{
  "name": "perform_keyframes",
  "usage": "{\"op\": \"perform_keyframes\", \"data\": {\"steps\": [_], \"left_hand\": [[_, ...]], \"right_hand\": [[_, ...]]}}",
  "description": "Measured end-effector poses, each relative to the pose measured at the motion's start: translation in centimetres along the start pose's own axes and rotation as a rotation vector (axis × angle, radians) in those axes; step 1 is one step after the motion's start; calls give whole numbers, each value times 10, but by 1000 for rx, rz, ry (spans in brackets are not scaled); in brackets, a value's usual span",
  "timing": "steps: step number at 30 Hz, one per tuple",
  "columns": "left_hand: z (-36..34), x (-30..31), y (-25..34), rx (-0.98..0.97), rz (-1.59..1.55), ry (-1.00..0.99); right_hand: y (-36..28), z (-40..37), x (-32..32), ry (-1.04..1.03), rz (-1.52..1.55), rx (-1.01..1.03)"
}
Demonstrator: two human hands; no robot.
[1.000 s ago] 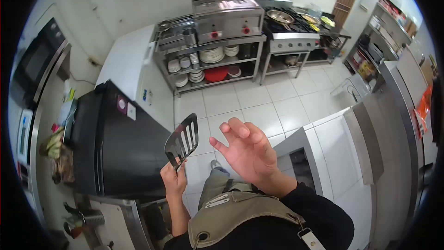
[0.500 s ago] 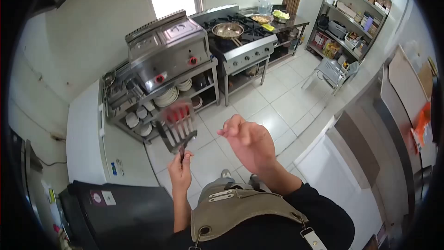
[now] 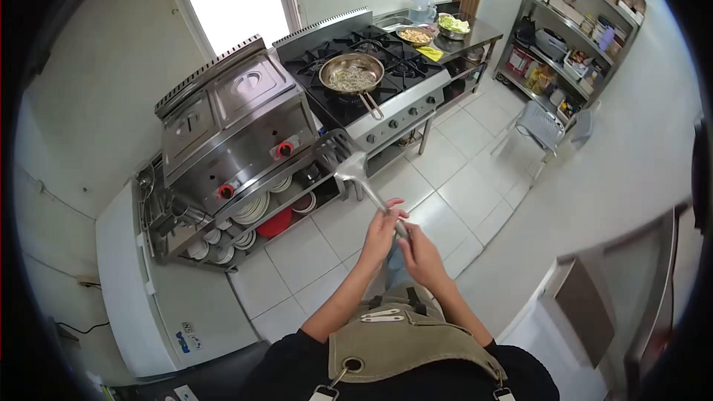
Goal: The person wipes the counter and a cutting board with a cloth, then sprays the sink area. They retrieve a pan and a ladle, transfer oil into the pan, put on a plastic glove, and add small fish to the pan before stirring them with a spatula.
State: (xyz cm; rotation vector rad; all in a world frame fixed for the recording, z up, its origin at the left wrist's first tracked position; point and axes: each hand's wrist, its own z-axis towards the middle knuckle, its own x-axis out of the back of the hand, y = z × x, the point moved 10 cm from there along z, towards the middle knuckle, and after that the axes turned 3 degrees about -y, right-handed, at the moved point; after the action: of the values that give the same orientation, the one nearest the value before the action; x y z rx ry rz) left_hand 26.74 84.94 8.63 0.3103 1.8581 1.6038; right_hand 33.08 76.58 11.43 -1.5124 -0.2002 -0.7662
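Observation:
A slotted spatula [image 3: 351,168] points away from me toward the stove, its slotted head foremost. My left hand [image 3: 380,236] is closed round its handle. Lower on the same handle, near its end, my right hand [image 3: 425,256] grips it too. Beyond the spatula, a frying pan [image 3: 350,74] rests on a burner of the gas stove [image 3: 405,108]. Thin pale pieces lie in the pan, and its handle sticks out toward me over the stove's front edge.
Left of the stove stands a steel food warmer [image 3: 245,141] above a shelf of stacked plates [image 3: 252,209]. A steel counter [image 3: 479,36] holds a bowl of greens [image 3: 453,26] and a plate of food [image 3: 414,36]. A grey chair [image 3: 541,128] stands right, before a shelving rack [image 3: 572,22].
My right hand has come down onto the spatula's handle, beside my left. The spatula has swung to the right and tilted forward. My view has turned, and the stove appears nearer.

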Motion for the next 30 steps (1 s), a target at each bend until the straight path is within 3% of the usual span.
{"op": "perform_keyframes", "data": {"steps": [4,8,12,14,16,18,22,26,30], "left_hand": [[90,-14,-44,128,186,-207],[155,13,-69,260,306,-124],[197,44,-64,213,355,-6],[206,66,-48,163,421,148],[209,87,-53,190,428,219],[212,107,-61,213,431,284],[227,140,-92,305,331,321],[258,135,-92,416,138,254],[294,128,-113,290,103,120]], "right_hand": [[44,126,63,73,-3,-108],[82,290,90,123,-149,136],[108,441,66,-23,-255,226],[118,491,46,20,-256,259],[125,518,28,-15,-228,213],[129,528,12,2,-184,311],[97,499,42,-113,-147,221],[92,486,40,-232,-256,200],[89,502,40,-151,-401,197]]}}
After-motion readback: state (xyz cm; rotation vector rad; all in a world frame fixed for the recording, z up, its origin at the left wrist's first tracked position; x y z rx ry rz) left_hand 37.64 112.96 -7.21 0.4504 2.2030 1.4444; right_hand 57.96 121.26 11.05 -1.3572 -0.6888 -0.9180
